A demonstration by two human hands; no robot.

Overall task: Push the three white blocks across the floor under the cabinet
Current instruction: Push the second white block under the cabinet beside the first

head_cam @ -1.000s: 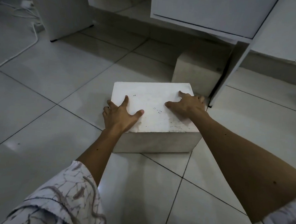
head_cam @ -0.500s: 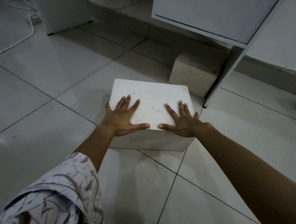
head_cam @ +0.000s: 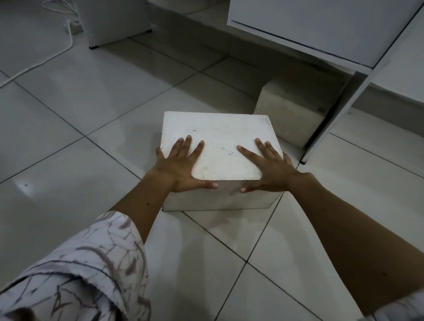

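Both hands lie flat on the top face of a white block (head_cam: 219,146) marked "11-2", which stands on the tiled floor (head_cam: 89,118) in front of the cabinet (head_cam: 313,22). The left hand (head_cam: 181,166) covers the near left corner, fingers straight and spread, thumb stretched along the near top edge; the right hand (head_cam: 271,169) mirrors it at the near right corner, its thumb likewise on that edge. Neither hand clamps the block: the fingers are extended and press down and forward on it. Compared with a second ago, when the fingers were more bent and the right hand sat near the far right corner, both hands have slid back to the near edge and flattened. This is read as a change from positioning to a pushing hold, with the palms set behind the block's mass. Just beyond the right hand's fingertips, a second white block (head_cam: 288,115) sits partly beneath the cabinet, beside its upright panel (head_cam: 340,111). The held block remains short of the cabinet's underside, so its push appears barely begun. A third block cannot be seen. A white cable (head_cam: 38,59) runs well to the left of the left hand.
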